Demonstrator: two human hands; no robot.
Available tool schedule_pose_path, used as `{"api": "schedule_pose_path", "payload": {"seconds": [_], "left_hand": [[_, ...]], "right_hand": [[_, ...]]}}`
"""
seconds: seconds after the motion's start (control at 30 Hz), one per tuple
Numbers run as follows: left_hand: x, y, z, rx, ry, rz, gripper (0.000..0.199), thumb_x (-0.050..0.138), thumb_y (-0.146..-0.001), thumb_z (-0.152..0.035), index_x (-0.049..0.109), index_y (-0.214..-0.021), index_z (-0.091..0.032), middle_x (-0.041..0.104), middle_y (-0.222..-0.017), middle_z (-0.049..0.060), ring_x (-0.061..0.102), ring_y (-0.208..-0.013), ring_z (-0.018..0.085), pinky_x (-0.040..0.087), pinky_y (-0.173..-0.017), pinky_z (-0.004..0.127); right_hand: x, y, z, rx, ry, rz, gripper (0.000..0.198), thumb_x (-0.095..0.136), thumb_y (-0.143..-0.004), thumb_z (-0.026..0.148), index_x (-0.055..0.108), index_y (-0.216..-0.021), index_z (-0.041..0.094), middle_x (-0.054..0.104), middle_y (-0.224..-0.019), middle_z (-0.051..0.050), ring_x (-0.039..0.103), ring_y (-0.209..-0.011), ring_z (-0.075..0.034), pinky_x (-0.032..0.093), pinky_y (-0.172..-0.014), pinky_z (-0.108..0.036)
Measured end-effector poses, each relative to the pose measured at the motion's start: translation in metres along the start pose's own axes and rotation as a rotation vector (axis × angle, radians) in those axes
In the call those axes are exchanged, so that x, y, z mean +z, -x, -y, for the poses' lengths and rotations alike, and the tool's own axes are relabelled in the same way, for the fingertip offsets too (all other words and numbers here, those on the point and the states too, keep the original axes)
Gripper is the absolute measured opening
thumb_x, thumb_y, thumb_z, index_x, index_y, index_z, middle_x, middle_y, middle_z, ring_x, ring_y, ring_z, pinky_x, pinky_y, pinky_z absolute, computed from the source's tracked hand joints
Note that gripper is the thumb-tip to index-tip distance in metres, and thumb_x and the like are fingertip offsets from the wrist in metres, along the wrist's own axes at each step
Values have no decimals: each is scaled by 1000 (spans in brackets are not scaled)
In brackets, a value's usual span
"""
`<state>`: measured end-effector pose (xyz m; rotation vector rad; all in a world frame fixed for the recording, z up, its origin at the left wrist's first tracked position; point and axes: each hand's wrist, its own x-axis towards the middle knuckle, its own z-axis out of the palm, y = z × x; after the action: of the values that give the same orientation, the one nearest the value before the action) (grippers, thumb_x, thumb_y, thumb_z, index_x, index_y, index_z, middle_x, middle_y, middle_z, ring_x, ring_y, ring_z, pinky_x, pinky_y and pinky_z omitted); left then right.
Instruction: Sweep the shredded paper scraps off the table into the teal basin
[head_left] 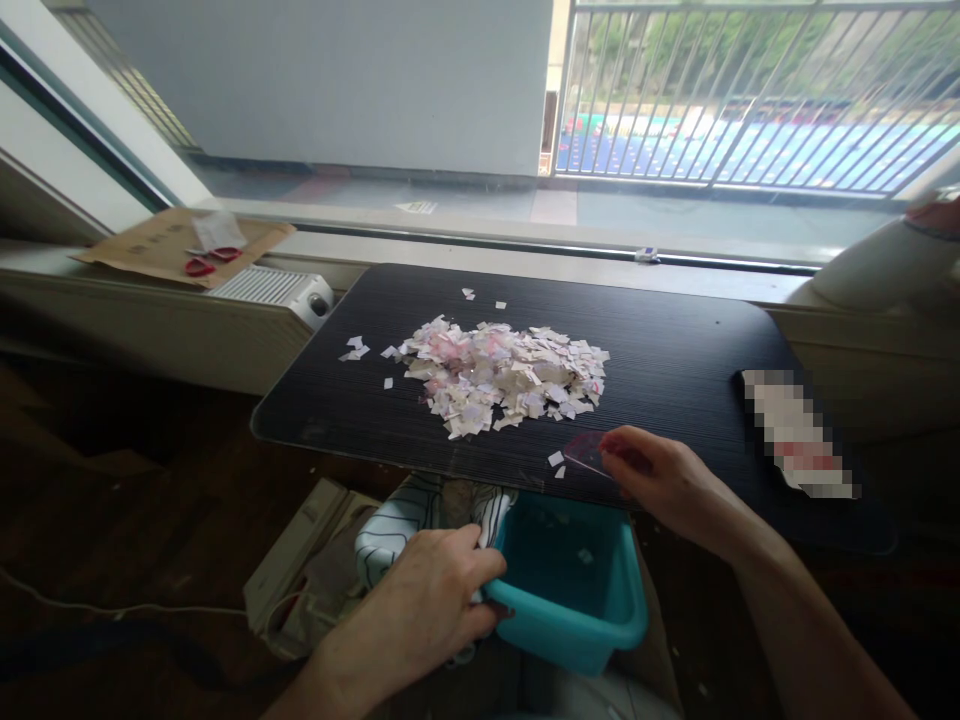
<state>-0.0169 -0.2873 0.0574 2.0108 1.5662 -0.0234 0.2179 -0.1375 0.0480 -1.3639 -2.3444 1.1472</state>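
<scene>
While the right hand [671,485] pinches a plastic piece [585,453] at the near edge of the black table [675,370], the left hand [431,590] grips the teal bin [566,622]; paper scraps [517,375] lie mid-table, well apart from its right edge.

The left hand [442,580] hid part of the near-left rim of the turquoise tub [570,630], and the dark tabletop [675,350] cut across its far side. The right hand [667,485] covered one end of the clear pinkish sheet [585,452]. Coarse pixels masked the face of a flat object [799,435] (only reddish patches came through). Lettering on the brown packet [135,255] was too blurred to read. The right edge cropped a whitish form [874,255]; both forearms left the view below.
</scene>
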Motion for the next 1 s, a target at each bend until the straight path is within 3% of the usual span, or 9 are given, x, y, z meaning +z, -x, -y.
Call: {"api": "schedule_pose_path", "payload": {"seconds": [0.07,0.23,0.3,0.53,0.7,0.77,1.0], "left_hand": [[0,1,0,1,-2,-7,11,68,-78,-25,58,-75,-21,52,-76,-2,52,-67,16,30,-57,27],[-2,2,-1,-4,-5,8,9,67,-78,-24,58,-76,-21,53,-77,-2,53,-69,16,33,-59,27],[-4,1,-3,-16,-3,21,9,67,-78,-25,59,-77,-21,53,-78,-1,53,-70,16,33,-60,27],[-2,-1,-4,6,-25,4,13,68,-79,-28,58,-75,-21,54,-77,-1,54,-68,16,36,-58,26],[0,-6,-14,50,-53,38,12,67,-80,-29,59,-76,-21,56,-79,0,57,-70,18,40,-59,25],[-1,-9,-20,73,-46,56,11,66,-81,-29,59,-77,-20,57,-81,1,58,-71,18,42,-61,26],[-6,-13,-30,104,-42,103,12,65,-81,-30,60,-77,-19,59,-82,3,59,-71,20,46,-63,27]], "right_hand": [[1,-5,0,7,4,-7,20,48,-86,37,60,-93,23,60,-68,3,54,-57,-11,40,-53,-21],[-6,5,3,-28,40,165,19,48,-87,35,62,-83,22,59,-65,3,51,-57,-11,38,-50,-20],[-8,9,4,-29,26,176,20,48,-87,35,61,-83,21,59,-65,3,51,-57,-11,38,-50,-20],[-4,7,2,-33,-12,118,20,47,-87,36,61,-85,22,59,-65,3,53,-57,-11,38,-50,-21],[-3,-14,-10,16,35,-208,24,50,-85,40,59,-96,22,64,-72,0,58,-57,-13,42,-54,-24],[-3,-22,-12,9,81,-261,24,50,-84,40,59,-96,21,66,-76,-2,59,-60,-14,43,-56,-25],[-2,-23,0,-57,90,-141,22,48,-85,38,61,-90,21,65,-69,-1,59,-58,-14,41,-53,-23]]}}
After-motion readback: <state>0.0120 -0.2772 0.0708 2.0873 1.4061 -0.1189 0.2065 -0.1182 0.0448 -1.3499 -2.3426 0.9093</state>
